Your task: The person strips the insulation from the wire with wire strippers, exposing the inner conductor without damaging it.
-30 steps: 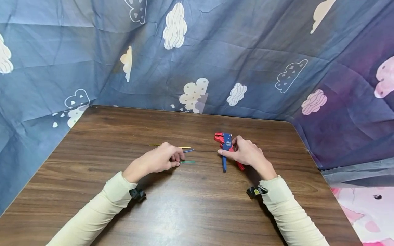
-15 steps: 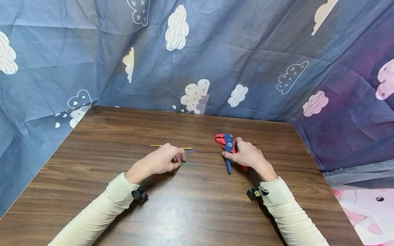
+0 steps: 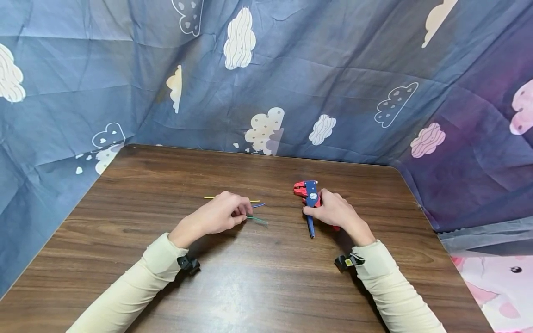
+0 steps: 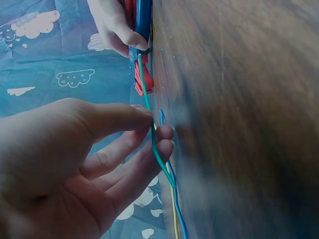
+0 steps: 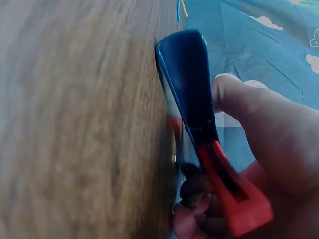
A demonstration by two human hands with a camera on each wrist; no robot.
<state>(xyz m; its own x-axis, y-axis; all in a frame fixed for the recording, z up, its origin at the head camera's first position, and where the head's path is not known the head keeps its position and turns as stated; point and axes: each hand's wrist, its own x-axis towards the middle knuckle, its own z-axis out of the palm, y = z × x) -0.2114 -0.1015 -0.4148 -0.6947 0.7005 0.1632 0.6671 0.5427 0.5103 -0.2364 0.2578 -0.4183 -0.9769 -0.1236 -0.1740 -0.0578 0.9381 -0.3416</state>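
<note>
My left hand (image 3: 216, 213) pinches a short green wire (image 4: 158, 158) between thumb and fingertips, just above the table. One end of it sticks out to the right in the head view. Beyond that hand lie a blue wire (image 3: 259, 205) and a yellow wire (image 3: 210, 197), both partly hidden behind the hand. On the right, my right hand (image 3: 333, 210) grips a red and blue wire stripper (image 3: 311, 196) with its thumb on the blue handle. The tool's head points away from me, and the red handle (image 5: 244, 204) is mostly covered in the head view.
Both hands work over a brown wood-grain table (image 3: 266, 273). A blue cloth (image 3: 200, 92) with cloud prints hangs behind its far edge, and a purple and pink cloth (image 3: 479, 138) hangs along the right side.
The wire stripper has shifted slightly to the right and turned a little in my right hand. The green wire's free end has tilted in my left hand, which has barely moved.
</note>
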